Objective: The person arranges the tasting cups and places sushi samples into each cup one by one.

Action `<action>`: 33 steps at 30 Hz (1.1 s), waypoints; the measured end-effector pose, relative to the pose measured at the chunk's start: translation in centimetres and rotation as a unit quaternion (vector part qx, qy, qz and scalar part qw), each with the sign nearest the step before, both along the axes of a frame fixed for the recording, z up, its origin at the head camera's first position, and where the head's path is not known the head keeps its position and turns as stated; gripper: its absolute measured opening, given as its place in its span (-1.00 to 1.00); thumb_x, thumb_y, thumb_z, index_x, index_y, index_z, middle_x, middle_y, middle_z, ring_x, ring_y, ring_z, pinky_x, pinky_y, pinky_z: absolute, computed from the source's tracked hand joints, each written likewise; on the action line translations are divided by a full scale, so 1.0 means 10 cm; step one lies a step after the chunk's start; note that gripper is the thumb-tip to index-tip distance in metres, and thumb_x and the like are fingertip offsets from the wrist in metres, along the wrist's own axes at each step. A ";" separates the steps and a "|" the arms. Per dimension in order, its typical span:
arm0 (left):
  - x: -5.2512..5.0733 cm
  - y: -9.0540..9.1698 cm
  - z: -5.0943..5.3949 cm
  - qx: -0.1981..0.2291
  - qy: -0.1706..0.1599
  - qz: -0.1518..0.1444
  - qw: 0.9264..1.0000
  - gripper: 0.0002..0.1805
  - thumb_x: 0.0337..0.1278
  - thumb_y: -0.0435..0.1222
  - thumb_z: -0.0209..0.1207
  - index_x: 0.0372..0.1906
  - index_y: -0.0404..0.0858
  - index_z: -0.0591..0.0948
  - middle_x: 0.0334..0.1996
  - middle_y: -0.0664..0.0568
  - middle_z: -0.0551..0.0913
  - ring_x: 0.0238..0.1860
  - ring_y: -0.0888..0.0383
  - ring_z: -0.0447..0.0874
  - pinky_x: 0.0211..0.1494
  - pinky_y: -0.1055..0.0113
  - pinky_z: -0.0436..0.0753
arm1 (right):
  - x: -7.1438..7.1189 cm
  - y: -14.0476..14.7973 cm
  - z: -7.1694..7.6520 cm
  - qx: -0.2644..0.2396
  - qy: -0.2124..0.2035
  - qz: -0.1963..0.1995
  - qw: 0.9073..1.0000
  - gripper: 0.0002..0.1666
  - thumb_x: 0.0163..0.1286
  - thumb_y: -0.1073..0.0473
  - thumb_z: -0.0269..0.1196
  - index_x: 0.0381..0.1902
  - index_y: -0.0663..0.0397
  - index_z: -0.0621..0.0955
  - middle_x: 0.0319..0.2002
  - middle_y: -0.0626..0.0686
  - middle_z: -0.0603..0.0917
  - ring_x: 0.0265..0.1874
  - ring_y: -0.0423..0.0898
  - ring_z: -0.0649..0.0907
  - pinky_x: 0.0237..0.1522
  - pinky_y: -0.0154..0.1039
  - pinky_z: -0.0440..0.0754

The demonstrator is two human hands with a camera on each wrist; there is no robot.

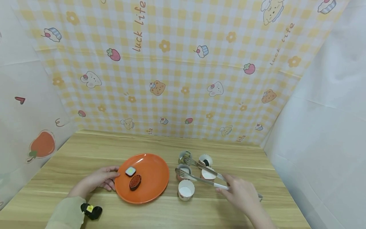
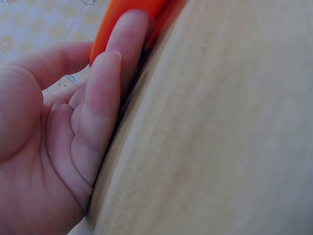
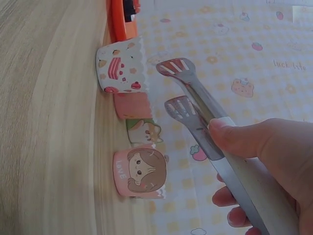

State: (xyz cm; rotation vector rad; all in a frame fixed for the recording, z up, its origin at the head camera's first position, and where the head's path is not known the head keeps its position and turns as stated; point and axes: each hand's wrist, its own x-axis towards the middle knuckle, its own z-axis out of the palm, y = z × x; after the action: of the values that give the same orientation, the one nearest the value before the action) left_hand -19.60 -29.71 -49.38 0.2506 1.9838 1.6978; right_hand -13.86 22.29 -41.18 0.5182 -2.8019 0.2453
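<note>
The tongs (image 3: 244,171) are above five paper cups (image 1: 186,190), reaching in from about 4 o'clock, with their two slotted heads standing apart. The right hand (image 1: 240,192) grips the handles between its thumb and its curled fingers. A green-brown piece (image 1: 187,154) is at the rearmost cup on the left; whether the upper head touches it, I cannot tell. A dark piece (image 1: 206,162) lies in the cup at 2 o'clock of the group. At 9 o'clock from the cups is an orange plate (image 1: 152,184); it carries a white-topped piece (image 1: 130,171) toward 10 o'clock and a red-brown piece (image 1: 135,182) toward 8 o'clock. The left hand (image 1: 104,178) holds the plate's rim at 9 o'clock, thumb and fingers pinching it. Everything stands on the wooden table (image 1: 125,216); a yellow checked cloth (image 1: 183,70) hangs at 12 o'clock.
</note>
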 end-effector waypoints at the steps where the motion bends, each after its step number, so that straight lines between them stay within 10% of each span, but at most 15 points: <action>1: 0.00 0.00 0.00 -0.001 -0.001 0.001 1.000 -0.39 0.42 -0.25 -0.02 0.31 -0.63 0.13 -0.44 -0.16 0.66 -0.50 0.11 0.66 -0.42 0.28 0.67 | 0.00 -0.01 0.00 -0.002 0.001 0.000 1.000 -0.37 0.03 -0.19 0.44 -0.04 0.10 0.66 -0.61 -0.23 0.57 -0.74 -0.39 0.34 -0.69 -0.43 0.35; 33: 0.01 -0.01 0.00 -0.002 0.005 0.003 1.000 -0.38 0.41 -0.25 -0.01 0.30 -0.65 0.13 -0.43 -0.17 0.67 -0.49 0.11 0.65 -0.42 0.28 0.67 | -0.05 -0.46 0.02 0.006 0.058 0.086 0.995 -0.42 -0.02 -0.22 0.45 -0.08 -0.08 0.61 -0.49 -0.20 0.61 -0.64 -0.32 0.48 -0.70 -0.45 0.31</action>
State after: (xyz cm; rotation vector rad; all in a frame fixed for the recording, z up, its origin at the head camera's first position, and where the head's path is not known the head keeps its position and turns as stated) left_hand -19.49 -29.79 -49.41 0.2529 1.9969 1.6993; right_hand -14.36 17.70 -40.97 0.7538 -2.6494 0.2248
